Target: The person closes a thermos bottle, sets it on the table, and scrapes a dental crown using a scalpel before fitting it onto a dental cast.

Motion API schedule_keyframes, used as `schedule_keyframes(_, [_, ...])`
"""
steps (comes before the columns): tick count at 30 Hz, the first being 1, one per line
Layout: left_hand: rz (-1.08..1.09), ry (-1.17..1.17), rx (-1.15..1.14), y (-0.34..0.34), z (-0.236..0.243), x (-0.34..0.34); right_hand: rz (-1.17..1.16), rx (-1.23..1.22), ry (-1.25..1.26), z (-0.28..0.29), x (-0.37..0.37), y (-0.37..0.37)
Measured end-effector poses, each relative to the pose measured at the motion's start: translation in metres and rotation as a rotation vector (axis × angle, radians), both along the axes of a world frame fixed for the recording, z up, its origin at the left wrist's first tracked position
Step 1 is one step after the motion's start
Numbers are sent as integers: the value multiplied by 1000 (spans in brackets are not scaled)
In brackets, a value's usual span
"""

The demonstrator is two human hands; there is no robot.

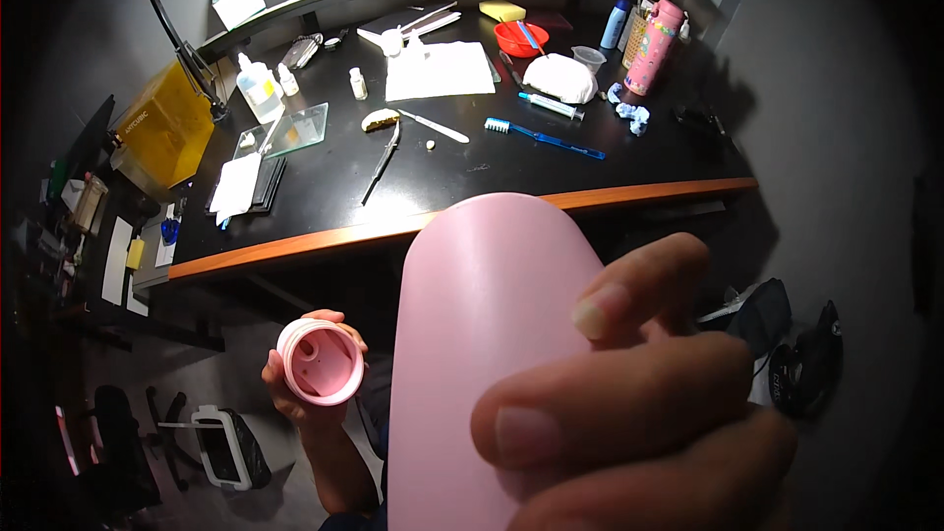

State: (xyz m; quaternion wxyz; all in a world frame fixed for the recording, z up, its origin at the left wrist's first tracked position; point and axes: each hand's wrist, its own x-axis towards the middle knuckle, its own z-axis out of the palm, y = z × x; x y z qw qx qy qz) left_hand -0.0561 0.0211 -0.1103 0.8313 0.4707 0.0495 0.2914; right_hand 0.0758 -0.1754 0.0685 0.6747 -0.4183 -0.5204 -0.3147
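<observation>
My right hand [639,403] grips a smooth pink bottle body [472,334], held close to the camera so it fills the lower middle of the view. Its rounded end points up toward the desk edge. My left hand [295,388] is lower left and holds a round pink lid [321,361], its inner face turned toward me with a small hole showing. The lid and the bottle body are apart.
A black desk [324,236] with an orange front edge lies ahead, carrying a blue toothbrush [543,138], a red bowl [520,37], white cloths [439,70], small bottles, tools and a second pink patterned bottle [653,47]. A yellow box [165,126] and lamp arm stand at left.
</observation>
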Motion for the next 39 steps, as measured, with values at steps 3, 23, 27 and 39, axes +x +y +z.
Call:
schedule_keyframes(3, [19,2,13,1,2,-6,44,-30,-47,8,2,-2])
schedule_keyframes(23, [-10,11,54,8,13,-6,-64,-21,333,-13,-41,13])
schedule_keyframes(27, [119,49,84,-2,56,-5,195,-228,243,-26,-2,8])
schedule_keyframes(39, [395,2,1401,-41,94,25,649,-823,518,-150,1,-4])
